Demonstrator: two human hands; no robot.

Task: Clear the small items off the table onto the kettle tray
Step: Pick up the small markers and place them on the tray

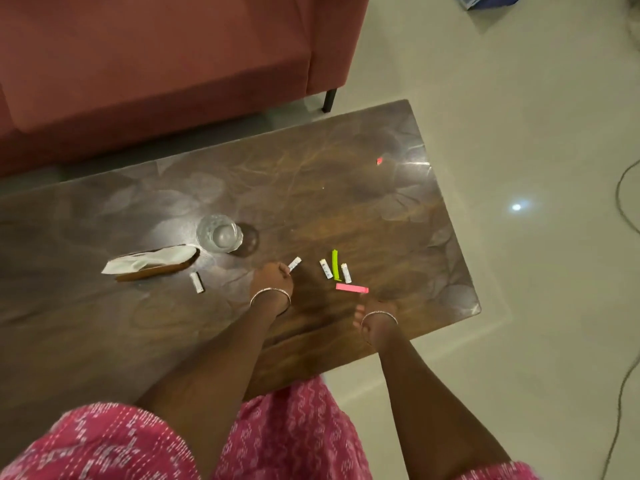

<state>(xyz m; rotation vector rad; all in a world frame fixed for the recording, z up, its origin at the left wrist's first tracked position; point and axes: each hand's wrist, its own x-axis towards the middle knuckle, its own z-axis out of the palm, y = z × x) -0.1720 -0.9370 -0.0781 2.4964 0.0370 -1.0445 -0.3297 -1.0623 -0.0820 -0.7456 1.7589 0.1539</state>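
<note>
Your left hand (273, 277) pinches a white sachet (295, 264) (glass (219, 233) nearby); your right hand (375, 308) sits beside the pink strip (351, 288), its grip unclear.

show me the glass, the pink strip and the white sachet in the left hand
glass (219, 233), head view, centre of its clear bottom
pink strip (351, 288), head view, middle of its top face
white sachet (295, 263), head view, end sticking out of the left hand (272, 277)

Both arms reach forward. The left hand (272, 276) pinches a white sachet (294, 264); the right hand (376, 307) bends down, fingers hidden.
</note>
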